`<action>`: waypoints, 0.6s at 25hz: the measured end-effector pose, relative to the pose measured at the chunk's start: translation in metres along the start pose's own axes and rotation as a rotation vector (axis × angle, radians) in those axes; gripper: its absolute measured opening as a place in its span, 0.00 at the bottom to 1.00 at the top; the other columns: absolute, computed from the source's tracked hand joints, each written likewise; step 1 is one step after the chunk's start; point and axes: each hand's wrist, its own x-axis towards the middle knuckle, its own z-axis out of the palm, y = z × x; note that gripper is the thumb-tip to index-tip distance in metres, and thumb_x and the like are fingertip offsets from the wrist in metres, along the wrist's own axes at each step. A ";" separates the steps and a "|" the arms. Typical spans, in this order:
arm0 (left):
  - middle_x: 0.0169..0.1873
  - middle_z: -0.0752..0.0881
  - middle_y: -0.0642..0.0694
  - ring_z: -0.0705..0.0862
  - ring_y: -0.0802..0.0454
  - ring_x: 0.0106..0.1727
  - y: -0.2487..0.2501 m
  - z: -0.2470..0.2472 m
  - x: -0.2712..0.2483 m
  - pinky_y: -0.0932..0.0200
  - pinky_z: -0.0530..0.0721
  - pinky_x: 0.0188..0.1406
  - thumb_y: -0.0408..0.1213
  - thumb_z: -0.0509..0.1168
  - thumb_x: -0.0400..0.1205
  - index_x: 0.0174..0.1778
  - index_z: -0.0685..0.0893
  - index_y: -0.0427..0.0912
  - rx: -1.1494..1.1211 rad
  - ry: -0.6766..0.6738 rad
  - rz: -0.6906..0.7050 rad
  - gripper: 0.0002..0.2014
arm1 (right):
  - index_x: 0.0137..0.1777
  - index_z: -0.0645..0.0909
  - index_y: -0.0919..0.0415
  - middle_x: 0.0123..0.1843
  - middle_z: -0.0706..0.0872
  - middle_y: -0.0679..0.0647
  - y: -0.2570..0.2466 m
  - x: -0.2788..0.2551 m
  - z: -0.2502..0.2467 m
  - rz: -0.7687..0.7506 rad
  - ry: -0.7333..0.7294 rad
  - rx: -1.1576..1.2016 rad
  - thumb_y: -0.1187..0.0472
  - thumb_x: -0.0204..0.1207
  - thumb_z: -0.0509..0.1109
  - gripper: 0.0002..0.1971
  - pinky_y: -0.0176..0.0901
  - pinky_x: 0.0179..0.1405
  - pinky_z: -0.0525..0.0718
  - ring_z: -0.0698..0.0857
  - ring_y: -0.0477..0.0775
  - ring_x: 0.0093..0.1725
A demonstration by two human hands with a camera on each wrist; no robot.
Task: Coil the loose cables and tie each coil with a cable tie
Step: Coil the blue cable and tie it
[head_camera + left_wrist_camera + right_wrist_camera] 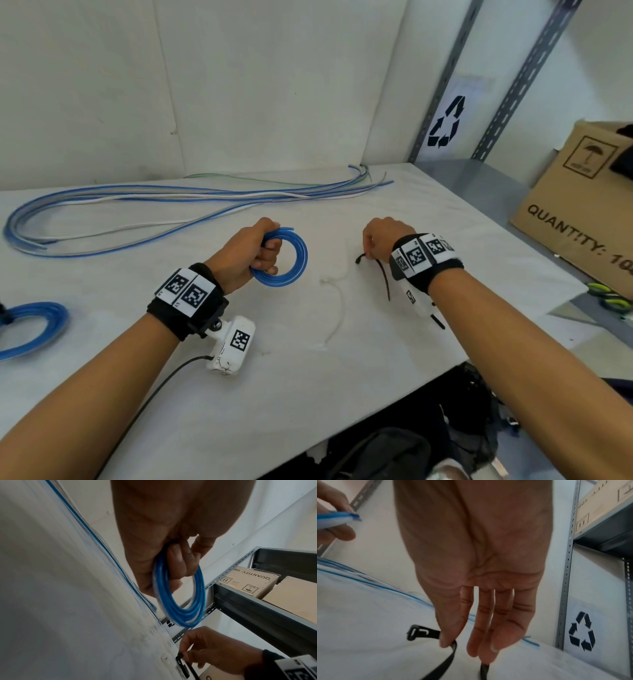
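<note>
The left hand point(251, 253) has its grip clamped round one side of a small blue coil point(291, 255), fingers curled through the ring and thumb over the top, so the turns stay bunched and the rest of the ring stands free above the table point(308, 359); the right hand point(383, 240) pinches a black cable tie point(452, 647) near its head between thumb and forefinger, the other fingers loosely extended, with the strap trailing back toward the wrist and, as far as the views show, resting on the table. The step in hand looks to be bringing the tie to the coil; to do it well, keep the left grip firm so no turn springs out, offer the free arc of the ring toward the right hand, and pass the strap's tail through the middle of the ring and round all the turns before feeding it into the head. Cinching close beside the gripping fingers should hold the bundle best; a strand left outside the loop would loosen the coil. Another blue coil point(32, 325) lies at the table's left edge, and a bundle of loose cables point(144, 202), blue, white and grey, waits at the back.
</note>
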 end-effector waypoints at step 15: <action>0.23 0.63 0.52 0.60 0.55 0.23 0.009 -0.081 -0.037 0.57 0.69 0.31 0.39 0.51 0.90 0.31 0.67 0.45 -0.209 0.700 0.410 0.19 | 0.60 0.84 0.69 0.46 0.88 0.59 -0.195 -0.033 -0.019 -0.723 -0.229 1.532 0.78 0.82 0.64 0.12 0.38 0.45 0.87 0.88 0.50 0.39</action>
